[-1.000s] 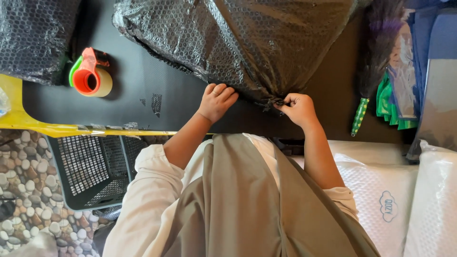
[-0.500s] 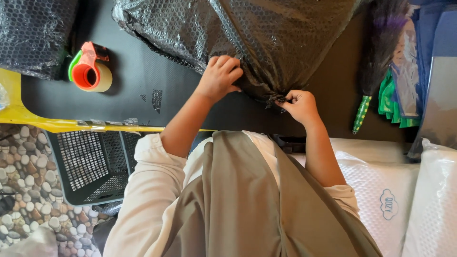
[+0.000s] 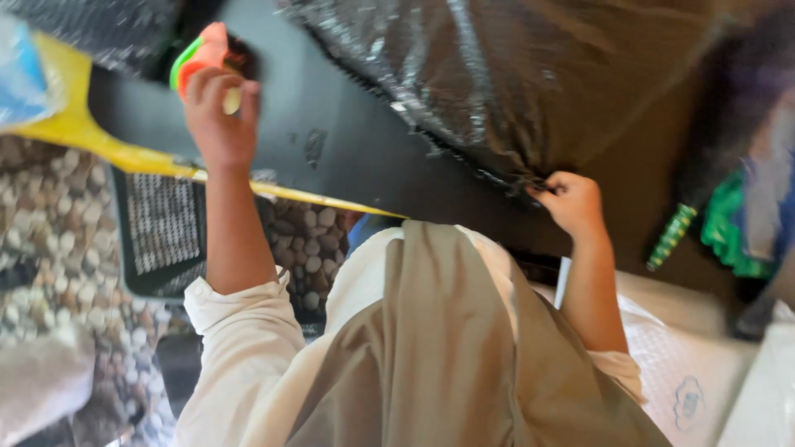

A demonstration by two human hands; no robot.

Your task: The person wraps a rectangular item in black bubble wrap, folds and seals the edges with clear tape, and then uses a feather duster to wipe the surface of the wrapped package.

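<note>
A large parcel wrapped in black bubble wrap point(image 3: 530, 91) lies on the dark table point(image 3: 331, 141). My right hand point(image 3: 567, 201) pinches the gathered edge of the wrap at the parcel's near corner. My left hand point(image 3: 219, 116) is stretched out to the far left and lies over an orange and green tape dispenser point(image 3: 203, 54); its fingers curl around the dispenser, though the blur hides how firm the hold is.
A yellow strip point(image 3: 99, 141) edges the table. Below it stands a black mesh basket point(image 3: 166, 232) on a pebble floor. Green and blue items point(image 3: 729, 232) lie at the right. White padded mailers point(image 3: 687, 372) rest at the lower right.
My left hand has left the black parcel and swung left to the tape dispenser. The view has tilted and shifted. My right hand still holds the wrap's edge.
</note>
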